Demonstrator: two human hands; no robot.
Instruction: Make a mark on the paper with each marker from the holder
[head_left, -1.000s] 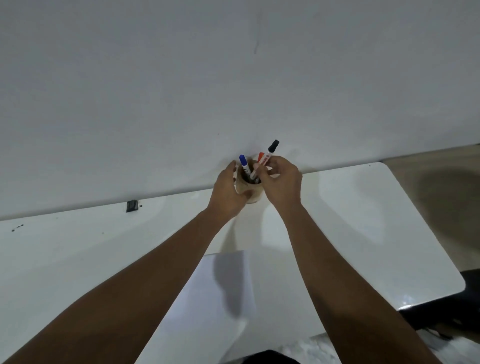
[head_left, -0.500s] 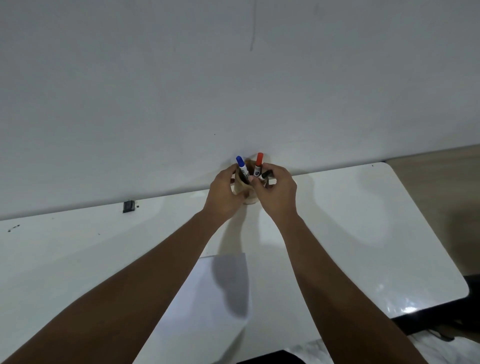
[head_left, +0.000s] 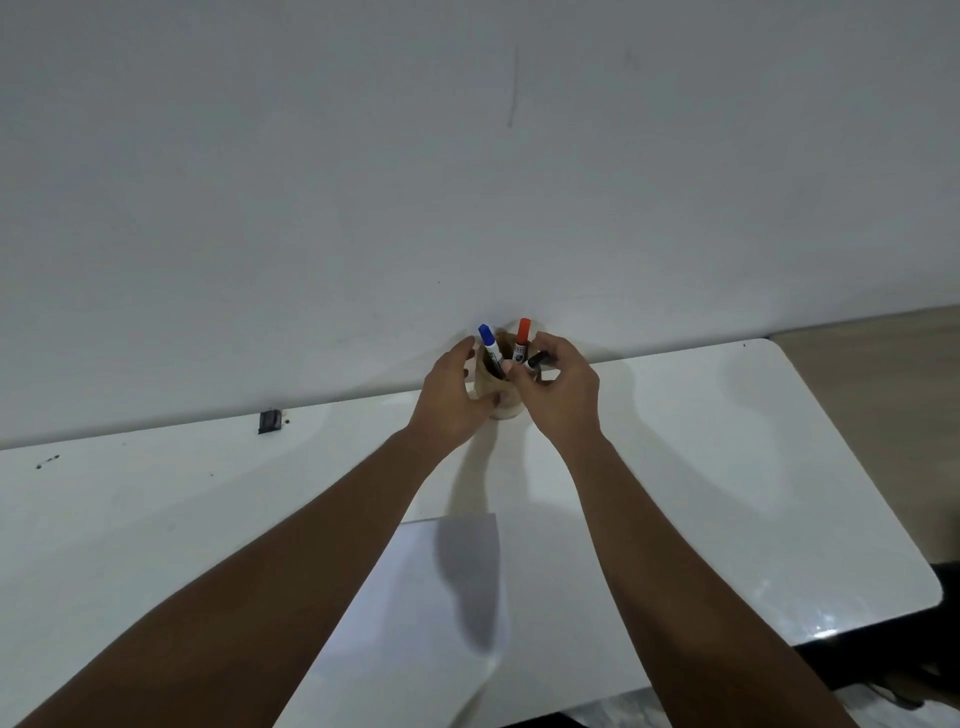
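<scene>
A tan cup-shaped holder stands at the far edge of the white table, against the wall. A blue-capped marker and a red-capped marker stick up out of it. My left hand wraps around the holder's left side. My right hand is at the holder's right rim, its thumb and fingers pinching a black-capped marker that sits low in the holder. A white sheet of paper lies on the table between my forearms, partly in shadow.
A plain white wall rises directly behind the holder. A small black object sits at the table's back edge to the left, with dark specks further left. The table's rounded right edge borders brown floor.
My right hand has lowered the black marker from above the holder down into it. The red marker now stands upright. My left hand has stayed on the holder.
</scene>
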